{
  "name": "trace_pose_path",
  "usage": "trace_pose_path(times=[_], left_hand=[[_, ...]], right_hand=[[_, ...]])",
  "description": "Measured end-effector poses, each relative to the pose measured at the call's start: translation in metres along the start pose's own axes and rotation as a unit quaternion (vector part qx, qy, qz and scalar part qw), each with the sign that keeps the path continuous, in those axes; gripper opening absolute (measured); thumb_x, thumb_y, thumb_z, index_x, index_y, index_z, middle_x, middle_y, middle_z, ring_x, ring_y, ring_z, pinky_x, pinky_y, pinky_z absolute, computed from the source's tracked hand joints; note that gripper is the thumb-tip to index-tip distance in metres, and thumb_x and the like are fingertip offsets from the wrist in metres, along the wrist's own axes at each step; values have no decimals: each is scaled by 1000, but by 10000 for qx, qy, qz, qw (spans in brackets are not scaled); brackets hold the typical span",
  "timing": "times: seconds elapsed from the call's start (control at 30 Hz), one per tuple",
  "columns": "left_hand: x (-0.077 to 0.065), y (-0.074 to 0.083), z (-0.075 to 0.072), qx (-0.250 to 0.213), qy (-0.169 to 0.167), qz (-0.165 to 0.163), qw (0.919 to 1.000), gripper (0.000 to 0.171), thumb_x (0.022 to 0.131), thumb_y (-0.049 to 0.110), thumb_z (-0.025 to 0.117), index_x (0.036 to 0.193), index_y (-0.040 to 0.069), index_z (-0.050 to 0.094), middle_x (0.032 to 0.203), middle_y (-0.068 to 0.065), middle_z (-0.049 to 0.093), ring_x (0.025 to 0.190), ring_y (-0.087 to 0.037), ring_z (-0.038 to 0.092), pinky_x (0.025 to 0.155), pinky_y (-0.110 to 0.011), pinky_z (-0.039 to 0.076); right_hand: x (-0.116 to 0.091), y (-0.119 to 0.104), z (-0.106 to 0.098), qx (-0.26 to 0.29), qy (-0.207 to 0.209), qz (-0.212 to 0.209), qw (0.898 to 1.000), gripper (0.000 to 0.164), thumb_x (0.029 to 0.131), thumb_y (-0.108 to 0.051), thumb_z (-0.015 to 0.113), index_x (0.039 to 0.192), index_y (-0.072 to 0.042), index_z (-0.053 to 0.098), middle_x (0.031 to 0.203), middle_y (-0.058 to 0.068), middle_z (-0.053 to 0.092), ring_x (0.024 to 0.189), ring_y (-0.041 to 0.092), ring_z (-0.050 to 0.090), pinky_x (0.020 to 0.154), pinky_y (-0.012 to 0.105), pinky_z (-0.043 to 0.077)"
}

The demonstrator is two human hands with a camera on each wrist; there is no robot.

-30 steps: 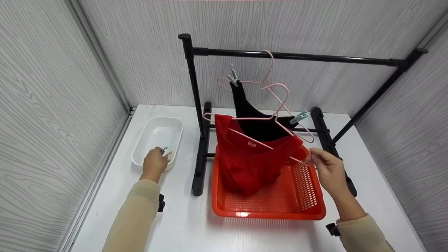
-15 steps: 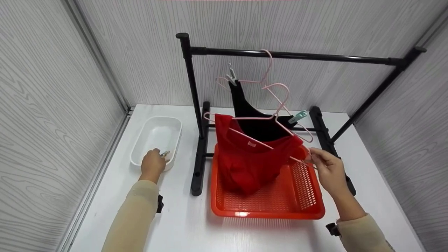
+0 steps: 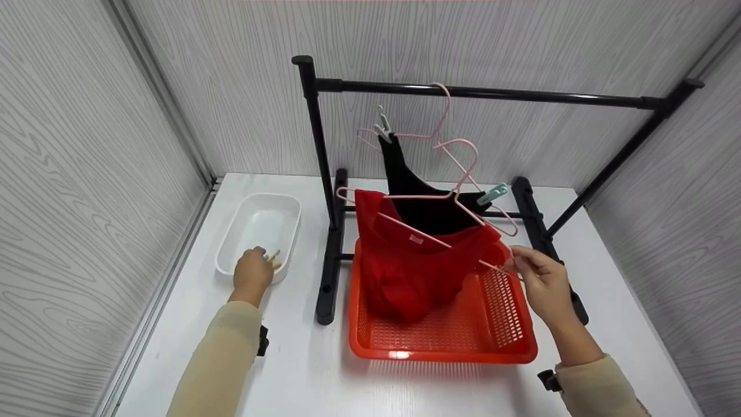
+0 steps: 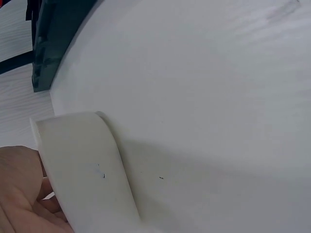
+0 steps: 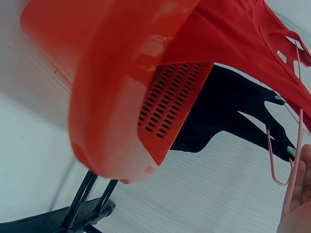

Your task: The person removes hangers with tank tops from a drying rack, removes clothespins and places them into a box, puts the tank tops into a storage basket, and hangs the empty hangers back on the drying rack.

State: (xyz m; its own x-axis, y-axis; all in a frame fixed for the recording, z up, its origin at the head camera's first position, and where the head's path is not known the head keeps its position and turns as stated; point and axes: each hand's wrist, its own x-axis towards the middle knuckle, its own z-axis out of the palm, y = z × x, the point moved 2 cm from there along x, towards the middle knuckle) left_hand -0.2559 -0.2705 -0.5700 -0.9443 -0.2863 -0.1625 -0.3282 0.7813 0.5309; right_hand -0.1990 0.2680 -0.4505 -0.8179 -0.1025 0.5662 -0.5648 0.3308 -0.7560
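My left hand (image 3: 253,273) reaches into the white tray (image 3: 227,234) on the left, pinching a small clothespin (image 3: 273,255) that pokes out past the fingers. In the left wrist view the tray's outer wall (image 4: 82,160) hides most of the fingers. My right hand (image 3: 544,284) holds the right end of a pink hanger (image 3: 422,196). On that hanger hangs a red sleeveless top (image 3: 414,272), its lower part down in the orange-red basket (image 3: 446,354). The right wrist view shows fingers (image 5: 305,174) at the hanger's end.
A black rack (image 3: 492,92) stands behind, with another pink hanger (image 3: 444,113) on its bar. That hanger carries a black garment (image 3: 399,165), with a grey clothespin (image 3: 384,128) on the left and a green clothespin (image 3: 493,194) on the right. Grey wood-grain walls (image 3: 75,174) enclose the table.
My left hand's fingers have shifted slightly within the tray, and the clothespin at the fingertips has turned a little. The right hand and the red top stay in place.
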Motion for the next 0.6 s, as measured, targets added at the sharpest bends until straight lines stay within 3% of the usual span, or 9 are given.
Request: trace_pose_path(times=[0.3,0.6], left_hand=[[-1,-1,0,-317,226,127,9992,38,102,10,49,136,-8,53,126,-30,56,119,-46,56,102,-52,45],[-5,4,-1,-276,611,642,9957,36,101,12,51,131,-7,57,125,-27,58,119,-44,56,102,-51,45]], right_hand=[[0,2,1,80,-22,-2,10000,24,94,18,53,113,15,66,92,27,70,84,6,71,76,18,56],[0,1,1,53,21,5,10000,24,94,18,52,112,15,67,90,28,69,82,4,70,76,17,56]])
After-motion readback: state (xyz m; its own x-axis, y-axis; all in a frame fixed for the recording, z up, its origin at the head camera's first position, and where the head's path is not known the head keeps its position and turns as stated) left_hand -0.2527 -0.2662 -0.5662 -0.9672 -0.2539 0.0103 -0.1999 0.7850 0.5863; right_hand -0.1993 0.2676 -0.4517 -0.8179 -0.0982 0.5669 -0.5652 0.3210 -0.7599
